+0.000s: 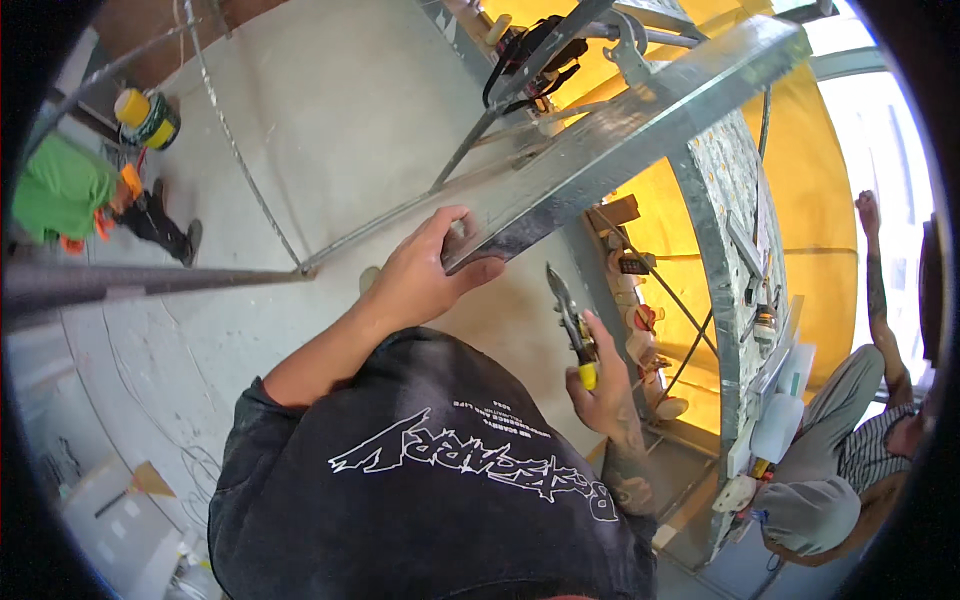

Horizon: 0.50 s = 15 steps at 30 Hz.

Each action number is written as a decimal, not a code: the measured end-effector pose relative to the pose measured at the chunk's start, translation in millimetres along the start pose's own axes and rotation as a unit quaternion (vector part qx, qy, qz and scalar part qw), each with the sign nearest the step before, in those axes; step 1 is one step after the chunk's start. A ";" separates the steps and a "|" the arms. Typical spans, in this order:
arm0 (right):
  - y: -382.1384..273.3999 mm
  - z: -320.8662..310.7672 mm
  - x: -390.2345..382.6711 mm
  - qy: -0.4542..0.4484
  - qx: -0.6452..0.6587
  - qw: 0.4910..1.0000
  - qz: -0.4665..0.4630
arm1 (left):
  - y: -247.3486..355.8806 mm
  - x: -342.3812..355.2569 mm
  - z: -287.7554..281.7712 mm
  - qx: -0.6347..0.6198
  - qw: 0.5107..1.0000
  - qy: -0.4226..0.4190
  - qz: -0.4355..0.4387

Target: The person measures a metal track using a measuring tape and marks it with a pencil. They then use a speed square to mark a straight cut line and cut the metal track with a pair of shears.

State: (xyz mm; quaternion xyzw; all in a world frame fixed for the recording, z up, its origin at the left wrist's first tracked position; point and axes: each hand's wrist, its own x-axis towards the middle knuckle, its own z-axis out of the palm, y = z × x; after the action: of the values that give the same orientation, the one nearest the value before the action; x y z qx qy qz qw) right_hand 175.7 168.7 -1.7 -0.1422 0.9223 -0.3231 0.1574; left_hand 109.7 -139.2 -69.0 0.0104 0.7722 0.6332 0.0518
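Far off at the left edge, a person in a green shirt [60, 188] crouches on the pale concrete floor [330, 110] beside a yellow-lidded bucket [147, 118]. A dark round pipe [150, 281] runs in from that side, and thin wires [232, 140] curve across the bare, dusty slab, which lies wide open below.

Toward the middle, the left hand [418, 275] is closed on the lower end of a galvanized steel channel [640, 125], fingers over its top face and thumb along the edge. That channel is flat, shiny and sharp-edged, slanting up to the right toward the top of the view.

Just right of it, well clear of the channel's end, the right hand [600, 392] is wrapped around yellow-handled tin snips [572, 322], blades pointing up and nearly shut.

Beyond stands a curved metal stud frame [722, 300] against a bright yellow sheet [820, 200], with little room between hand and frame. At the right rim another person in grey trousers [815, 450] leans back, one arm [874, 270] raised.
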 end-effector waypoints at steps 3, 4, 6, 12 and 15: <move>17.4 1.0 -13.4 -0.006 -0.021 1.000 -0.019 | 8.2 -28.4 29.6 0.062 0.997 0.050 0.019; 21.3 -2.5 -19.3 -0.018 -0.038 0.998 -0.046 | 10.7 -38.7 39.0 0.061 0.997 0.052 0.012; 26.7 -8.5 -31.8 -0.035 -0.053 0.996 -0.057 | 14.0 -58.3 55.7 0.054 0.997 0.057 0.007; 38.0 -21.5 -56.9 -0.079 -0.075 0.990 -0.089 | 13.2 -93.4 87.8 0.044 0.999 0.015 -0.029; 43.9 -22.0 -65.1 -0.106 -0.076 0.987 -0.097 | 13.4 -103.1 99.9 0.048 0.998 0.023 -0.035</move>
State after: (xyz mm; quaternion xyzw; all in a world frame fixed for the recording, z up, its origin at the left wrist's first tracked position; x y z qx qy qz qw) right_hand 219.4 237.5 -0.6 -0.2755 0.9044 -0.2486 0.2108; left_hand 220.8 -47.4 -68.3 -0.0291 0.8027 0.5931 0.0554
